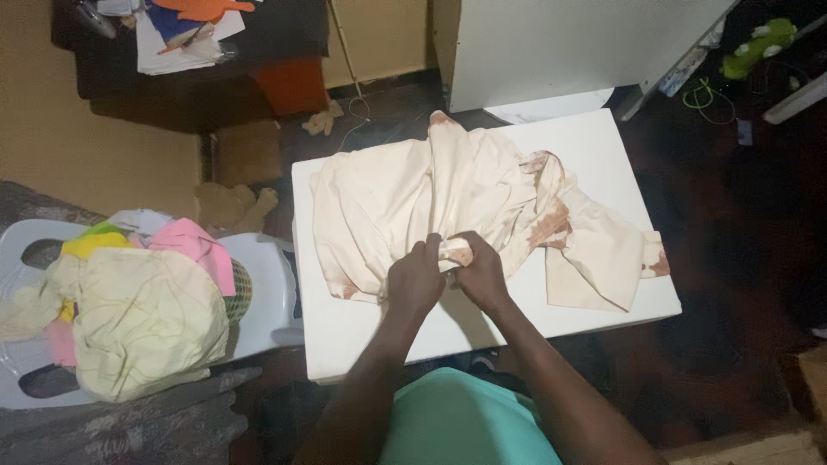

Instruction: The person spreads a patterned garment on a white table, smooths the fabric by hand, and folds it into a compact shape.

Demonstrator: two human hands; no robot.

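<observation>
Pinching one bunched fold of the cream garment (pixel 431 194) between them, the left hand (pixel 413 277) and right hand (pixel 481 274) are both clenched on its near edge, the rest spread beyond them over the white worktop (pixel 603 155). It looks light, soft and limp, likely to sag and slide, so hems and corners seem the best holds.

both forearms reach forward, left hand (pixel 413 280) and right hand (pixel 481 274) side by side, each grip closed.

cream garment (pixel 431 198) — rust-brown trim — on white table (pixel 603 155), pale yellow pile (pixel 142 323).
</observation>
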